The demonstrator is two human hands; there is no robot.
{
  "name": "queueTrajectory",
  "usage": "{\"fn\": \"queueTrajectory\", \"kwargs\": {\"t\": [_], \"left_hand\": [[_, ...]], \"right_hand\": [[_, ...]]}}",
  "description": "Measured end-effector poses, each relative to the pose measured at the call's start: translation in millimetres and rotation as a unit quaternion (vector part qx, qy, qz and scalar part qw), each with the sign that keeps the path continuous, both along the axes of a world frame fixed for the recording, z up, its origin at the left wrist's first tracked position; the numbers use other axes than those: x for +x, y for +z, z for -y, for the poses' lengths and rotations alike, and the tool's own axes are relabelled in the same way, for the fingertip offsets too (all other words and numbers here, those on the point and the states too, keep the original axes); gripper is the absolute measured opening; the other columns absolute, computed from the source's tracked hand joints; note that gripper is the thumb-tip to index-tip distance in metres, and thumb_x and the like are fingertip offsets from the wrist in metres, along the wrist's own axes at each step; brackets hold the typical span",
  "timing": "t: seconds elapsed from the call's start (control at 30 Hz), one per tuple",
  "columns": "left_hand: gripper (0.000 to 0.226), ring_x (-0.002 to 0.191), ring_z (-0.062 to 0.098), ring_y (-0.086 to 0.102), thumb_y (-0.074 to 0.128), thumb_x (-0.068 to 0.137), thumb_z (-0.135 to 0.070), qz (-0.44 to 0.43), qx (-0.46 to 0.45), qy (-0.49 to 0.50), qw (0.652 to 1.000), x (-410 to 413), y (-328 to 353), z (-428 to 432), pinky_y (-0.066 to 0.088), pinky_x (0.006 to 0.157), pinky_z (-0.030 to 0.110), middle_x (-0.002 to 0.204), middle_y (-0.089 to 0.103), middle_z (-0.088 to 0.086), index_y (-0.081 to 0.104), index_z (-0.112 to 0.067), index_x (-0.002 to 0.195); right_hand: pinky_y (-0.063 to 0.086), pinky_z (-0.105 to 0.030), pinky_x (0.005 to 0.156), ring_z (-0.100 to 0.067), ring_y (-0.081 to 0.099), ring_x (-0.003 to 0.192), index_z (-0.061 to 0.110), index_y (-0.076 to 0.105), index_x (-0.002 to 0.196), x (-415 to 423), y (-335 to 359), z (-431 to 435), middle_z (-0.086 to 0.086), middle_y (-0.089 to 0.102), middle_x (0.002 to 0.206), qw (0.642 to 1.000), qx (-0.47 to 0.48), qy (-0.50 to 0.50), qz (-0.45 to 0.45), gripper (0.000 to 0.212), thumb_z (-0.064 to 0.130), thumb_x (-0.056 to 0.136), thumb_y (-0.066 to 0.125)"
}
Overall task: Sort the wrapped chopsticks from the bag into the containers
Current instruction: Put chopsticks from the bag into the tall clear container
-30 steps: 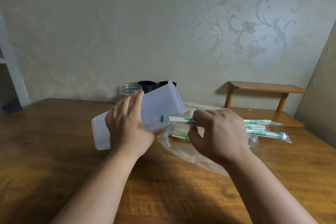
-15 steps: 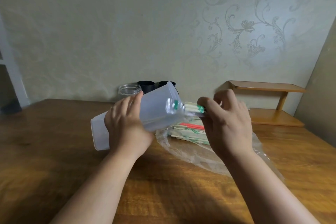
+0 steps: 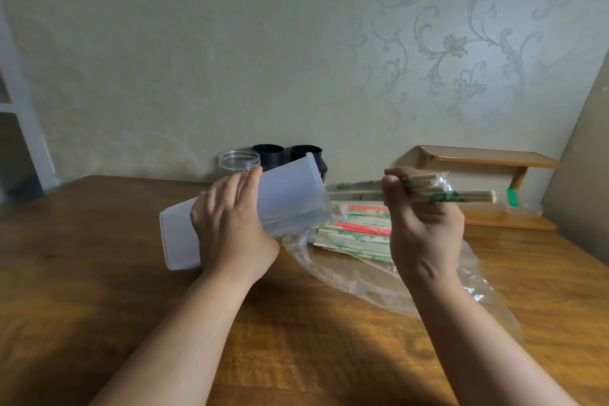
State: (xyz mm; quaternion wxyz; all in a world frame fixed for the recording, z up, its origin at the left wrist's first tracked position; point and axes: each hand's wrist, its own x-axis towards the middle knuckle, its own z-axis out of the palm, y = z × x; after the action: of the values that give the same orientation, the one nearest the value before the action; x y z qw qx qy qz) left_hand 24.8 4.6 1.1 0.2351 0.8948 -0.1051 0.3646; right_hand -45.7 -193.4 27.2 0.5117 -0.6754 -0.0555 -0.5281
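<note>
Loading step: left hand [image 3: 230, 224] grips tilted container [image 3: 290, 198]; right hand [image 3: 425, 221] fingers clasp green-wrapped chopsticks [image 3: 461, 196] beside its mouth. Next: align, slide in.

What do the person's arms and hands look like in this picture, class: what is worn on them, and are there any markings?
The left hand and the right hand are bare: no gloves, and no rings show. The left forearm and right forearm are bare too, with no sleeve in view and no watch, bracelet or markings visible.
</note>
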Motion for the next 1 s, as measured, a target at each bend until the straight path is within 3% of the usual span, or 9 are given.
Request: {"fn": "queueTrajectory", "kwargs": {"t": [0.23, 0.4, 0.5, 0.57, 0.77, 0.93, 1.0], "left_hand": [[0.1, 0.134, 0.024, 0.03, 0.082, 0.06, -0.014, 0.013, -0.008, 0.005, 1.0, 1.2, 0.8, -0.2, 0.024, 0.11, 0.048, 0.143, 0.043, 0.0, 0.035, -0.026, 0.147], [0.1, 0.133, 0.026, 0.032, 0.082, 0.059, -0.013, 0.024, -0.009, 0.005, 1.0, 1.2, 0.3, -0.1, 0.024, 0.109, 0.047, 0.142, 0.045, 0.001, 0.036, -0.024, 0.147], [0.1, 0.131, 0.026, 0.034, 0.083, 0.058, -0.014, 0.031, -0.011, 0.011, 0.999, 2.1, -0.6, 0.1, 0.025, 0.107, 0.047, 0.139, 0.047, 0.002, 0.038, -0.023, 0.146], [0.1, 0.132, 0.026, 0.034, 0.083, 0.059, -0.015, 0.028, -0.01, 0.012, 0.999, 2.5, -0.9, -0.2, 0.025, 0.108, 0.046, 0.14, 0.046, 0.001, 0.037, -0.024, 0.147], [0.099, 0.134, 0.024, 0.031, 0.08, 0.061, -0.015, 0.023, -0.009, -0.002, 1.0, 1.0, -0.1, 0.3, 0.023, 0.109, 0.045, 0.142, 0.043, -0.001, 0.035, -0.026, 0.148], [0.099, 0.132, 0.022, 0.029, 0.08, 0.061, -0.014, 0.03, -0.012, -0.017, 0.999, 0.3, -0.1, 0.2, 0.023, 0.109, 0.044, 0.142, 0.043, -0.001, 0.035, -0.026, 0.148], [0.1, 0.132, 0.022, 0.029, 0.081, 0.059, -0.012, 0.036, -0.012, -0.025, 0.999, 0.1, 0.3, 0.4, 0.023, 0.109, 0.044, 0.142, 0.044, -0.001, 0.036, -0.025, 0.148]], "right_hand": [[0.05, -0.021, 0.07, 0.0, 0.061, 0.074, 0.037, 0.066, 0.082, -1.6, -1.6, -1.5, 0.02, 0.066, 0.074, 0.998, 0.05, 0.003, 0.033, 0.014, 0.032, 0.094, 0.062], [0.052, -0.023, 0.078, 0.001, 0.064, 0.084, 0.034, 0.066, 0.09, -3.7, -1.0, -5.7, 0.022, 0.069, 0.082, 0.995, 0.075, 0.003, 0.065, 0.01, 0.029, 0.096, 0.06], [0.051, -0.02, 0.078, 0.0, 0.064, 0.086, 0.034, 0.065, 0.091, -5.4, 0.5, -7.5, 0.022, 0.069, 0.084, 0.993, 0.083, 0.006, 0.086, 0.009, 0.039, 0.094, 0.059], [0.05, -0.016, 0.078, 0.002, 0.064, 0.086, 0.032, 0.064, 0.091, -5.5, 1.9, -7.2, 0.024, 0.069, 0.084, 0.991, 0.098, 0.012, 0.091, 0.007, 0.035, 0.094, 0.059], [0.049, -0.015, 0.073, 0.004, 0.061, 0.077, 0.031, 0.064, 0.084, -4.8, -0.4, -9.5, 0.022, 0.067, 0.075, 0.995, 0.082, 0.037, 0.051, 0.012, 0.027, 0.094, 0.061], [0.05, -0.033, 0.071, -0.002, 0.06, 0.071, 0.039, 0.069, 0.076, -2.4, 0.6, -9.3, 0.018, 0.066, 0.07, 0.996, 0.083, 0.037, 0.011, 0.019, 0.033, 0.092, 0.061], [0.048, -0.031, 0.066, -0.001, 0.058, 0.067, 0.043, 0.07, 0.076, -0.9, 0.9, -8.4, 0.018, 0.065, 0.067, 0.997, 0.073, 0.038, -0.01, 0.021, 0.031, 0.093, 0.064]]}}
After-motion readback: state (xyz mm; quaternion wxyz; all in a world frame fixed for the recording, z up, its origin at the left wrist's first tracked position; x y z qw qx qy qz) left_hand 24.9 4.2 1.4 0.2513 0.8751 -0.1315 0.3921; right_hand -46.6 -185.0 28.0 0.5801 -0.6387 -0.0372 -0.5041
